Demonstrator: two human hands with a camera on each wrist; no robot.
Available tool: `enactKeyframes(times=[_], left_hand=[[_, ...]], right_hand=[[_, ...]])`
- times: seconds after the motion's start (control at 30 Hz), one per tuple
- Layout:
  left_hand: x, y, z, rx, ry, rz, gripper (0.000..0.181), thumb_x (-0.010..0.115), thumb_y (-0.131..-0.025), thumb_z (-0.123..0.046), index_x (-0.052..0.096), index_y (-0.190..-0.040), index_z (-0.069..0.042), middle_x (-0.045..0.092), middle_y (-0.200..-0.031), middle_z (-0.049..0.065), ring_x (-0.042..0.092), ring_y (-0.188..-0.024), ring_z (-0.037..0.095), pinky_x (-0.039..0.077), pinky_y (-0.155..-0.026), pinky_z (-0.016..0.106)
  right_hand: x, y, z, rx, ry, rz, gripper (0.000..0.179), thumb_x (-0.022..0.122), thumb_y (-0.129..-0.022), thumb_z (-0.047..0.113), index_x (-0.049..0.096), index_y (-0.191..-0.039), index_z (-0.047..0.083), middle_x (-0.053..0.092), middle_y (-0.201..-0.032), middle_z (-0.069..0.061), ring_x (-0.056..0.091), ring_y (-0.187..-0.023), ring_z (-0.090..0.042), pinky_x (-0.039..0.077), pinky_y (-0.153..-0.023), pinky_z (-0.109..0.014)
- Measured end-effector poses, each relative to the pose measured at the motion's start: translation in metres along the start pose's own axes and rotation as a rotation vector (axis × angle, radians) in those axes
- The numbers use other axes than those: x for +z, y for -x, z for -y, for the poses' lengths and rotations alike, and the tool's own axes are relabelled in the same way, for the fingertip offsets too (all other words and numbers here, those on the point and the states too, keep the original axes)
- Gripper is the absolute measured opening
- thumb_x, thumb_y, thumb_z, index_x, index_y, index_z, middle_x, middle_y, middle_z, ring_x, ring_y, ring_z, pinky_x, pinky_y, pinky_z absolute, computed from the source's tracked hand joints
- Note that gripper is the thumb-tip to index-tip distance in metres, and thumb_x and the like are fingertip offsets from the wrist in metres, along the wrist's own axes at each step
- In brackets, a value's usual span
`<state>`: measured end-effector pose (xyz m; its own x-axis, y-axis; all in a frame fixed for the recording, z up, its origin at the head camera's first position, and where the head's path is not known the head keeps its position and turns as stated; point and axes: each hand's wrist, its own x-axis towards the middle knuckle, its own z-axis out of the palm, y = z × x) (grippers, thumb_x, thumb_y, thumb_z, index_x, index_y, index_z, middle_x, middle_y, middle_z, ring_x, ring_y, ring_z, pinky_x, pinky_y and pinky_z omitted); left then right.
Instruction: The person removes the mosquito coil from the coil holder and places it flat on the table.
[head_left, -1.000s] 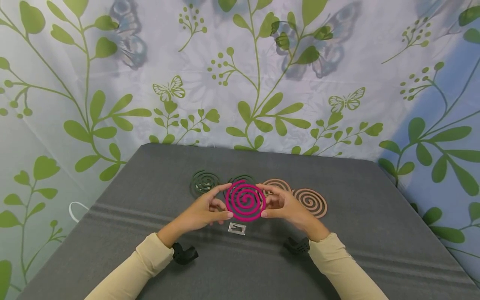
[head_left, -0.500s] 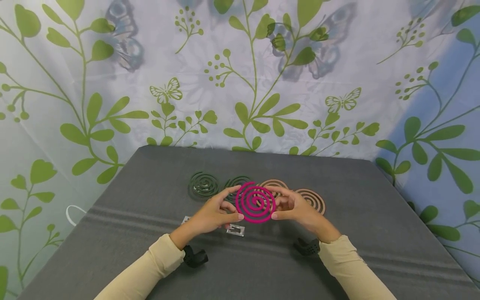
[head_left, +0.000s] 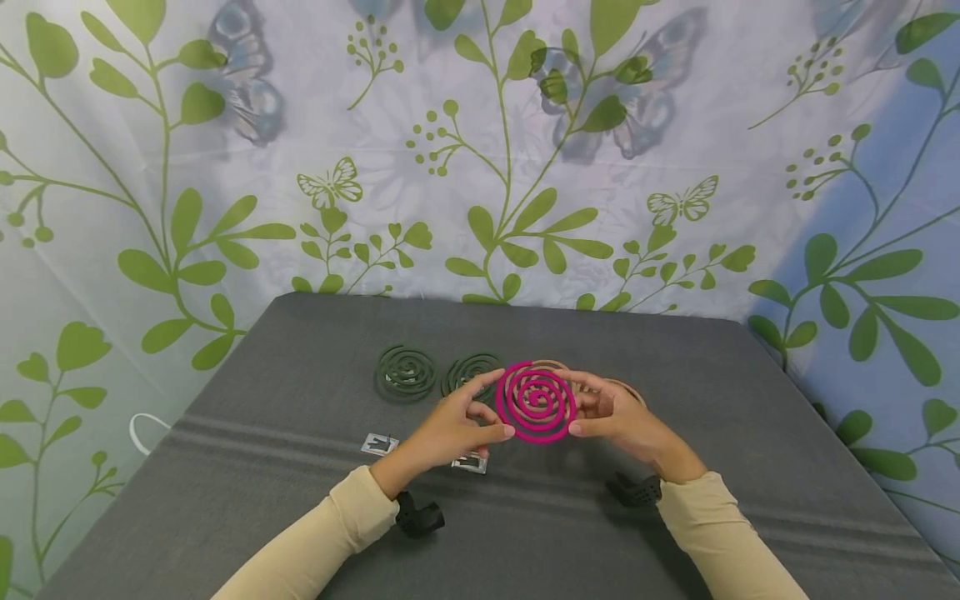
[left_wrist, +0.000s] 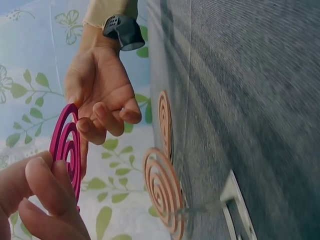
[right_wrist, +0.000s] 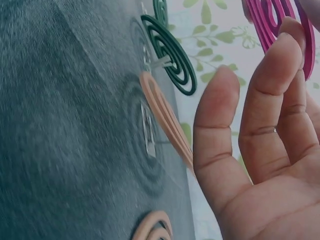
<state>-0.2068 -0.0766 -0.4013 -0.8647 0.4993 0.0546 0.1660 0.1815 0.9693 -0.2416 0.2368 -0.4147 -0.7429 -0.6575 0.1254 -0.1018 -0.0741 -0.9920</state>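
Magenta, the flat spiral coil (head_left: pixel 537 400) is pinched between left hand (head_left: pixel 459 422) and right hand (head_left: pixel 632 425) in the head view, over the grey cloth counter (head_left: pixel 525 537), short of its far edge; uneven pull might snap it. In the left wrist view, a slip could drop it on a tan spiral coil (left_wrist: pixel 159 193). In the right wrist view, a nudge might topple the silver metal stand (right_wrist: pixel 150 146).

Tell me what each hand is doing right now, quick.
Left hand: holding the pink coil, pinched at its left edge.
Right hand: holding the same pink coil, pinched at its right edge.
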Motion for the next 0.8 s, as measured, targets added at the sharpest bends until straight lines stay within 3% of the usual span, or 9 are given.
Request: enactKeyframes(times=[0.2, 0.43, 0.6, 0.7, 0.8], left_hand=[[0.014, -0.006, -0.002, -0.014, 0.02, -0.017, 0.084, 0.079, -0.1, -0.014, 0.035, -0.171, -0.018, 0.075, -0.093, -0.001, 0.067, -0.06, 0.012, 0.051, -0.056, 0.03], [0.029, -0.014, -0.004, 0.014, 0.054, -0.027, 0.084, 0.079, -0.1, -0.014, 0.034, -0.171, -0.017, 0.075, -0.092, -0.001, 0.065, -0.059, 0.013, 0.054, -0.057, 0.034], [0.04, -0.02, -0.006, 0.042, 0.045, -0.042, 0.086, 0.078, -0.102, -0.015, 0.03, -0.173, -0.016, 0.077, -0.094, 0.0, 0.07, -0.064, 0.039, 0.058, -0.058, 0.042], [0.046, -0.024, -0.007, 0.043, 0.053, -0.054, 0.086, 0.078, -0.102, -0.015, 0.03, -0.172, -0.015, 0.077, -0.093, 0.0, 0.07, -0.071, 0.05, 0.057, -0.058, 0.038], [0.054, -0.028, -0.008, 0.026, 0.062, -0.067, 0.085, 0.079, -0.101, -0.015, 0.031, -0.172, -0.015, 0.078, -0.093, 0.0, 0.07, -0.064, 0.037, 0.055, -0.057, 0.032]], right_hand=[[-0.013, 0.008, 0.002, -0.018, -0.031, 0.045, 0.068, 0.068, -0.101, -0.01, 0.047, -0.162, 0.011, 0.077, -0.124, -0.005, 0.075, -0.108, -0.016, 0.061, -0.095, -0.035], [-0.027, 0.016, 0.007, -0.019, -0.099, 0.103, 0.064, 0.06, -0.106, -0.009, 0.048, -0.163, 0.018, 0.071, -0.137, -0.008, 0.073, -0.116, -0.016, 0.06, -0.097, -0.032], [-0.037, 0.022, 0.01, -0.002, -0.068, 0.069, 0.066, 0.061, -0.105, -0.008, 0.049, -0.162, 0.022, 0.069, -0.142, -0.007, 0.075, -0.111, -0.016, 0.062, -0.092, -0.035], [-0.042, 0.025, 0.011, 0.01, -0.033, 0.032, 0.066, 0.062, -0.104, -0.009, 0.051, -0.16, 0.024, 0.071, -0.14, -0.008, 0.075, -0.115, -0.021, 0.062, -0.095, -0.046], [-0.047, 0.029, 0.013, 0.005, -0.019, 0.024, 0.066, 0.061, -0.104, -0.011, 0.051, -0.16, 0.023, 0.072, -0.137, -0.009, 0.076, -0.116, -0.022, 0.062, -0.095, -0.05]])
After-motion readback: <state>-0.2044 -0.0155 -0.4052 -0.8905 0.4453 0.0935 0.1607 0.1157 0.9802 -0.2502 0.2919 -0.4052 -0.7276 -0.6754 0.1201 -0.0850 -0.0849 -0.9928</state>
